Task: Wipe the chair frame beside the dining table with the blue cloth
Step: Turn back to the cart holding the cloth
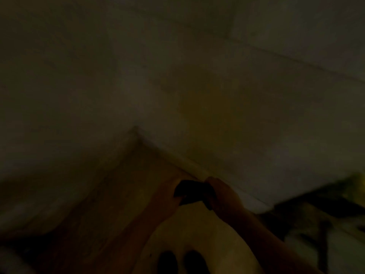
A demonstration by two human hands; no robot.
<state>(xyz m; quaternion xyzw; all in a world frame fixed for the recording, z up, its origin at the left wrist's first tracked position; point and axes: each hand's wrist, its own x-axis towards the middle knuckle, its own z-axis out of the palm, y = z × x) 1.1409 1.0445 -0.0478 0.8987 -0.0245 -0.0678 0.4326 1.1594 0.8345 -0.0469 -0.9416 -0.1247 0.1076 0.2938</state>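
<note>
The view is very dark and blurred. Low in the middle, both hands hold a dark object (190, 191) between them; its colour and kind cannot be made out. My left hand (167, 196) grips its left end and my right hand (221, 192) grips its right end. They hover above a wooden floor (118, 204) close to a room corner. At the lower right stands dark framework (320, 220), perhaps furniture; whether it is the chair cannot be told. My two feet (180, 262) show at the bottom edge.
Two pale walls meet in a corner (136, 129) above the hands, with a skirting board (197, 171) running down to the right. A pale rounded shape (11, 260) sits at the bottom left. A yellowish patch (357, 178) shows at the right edge.
</note>
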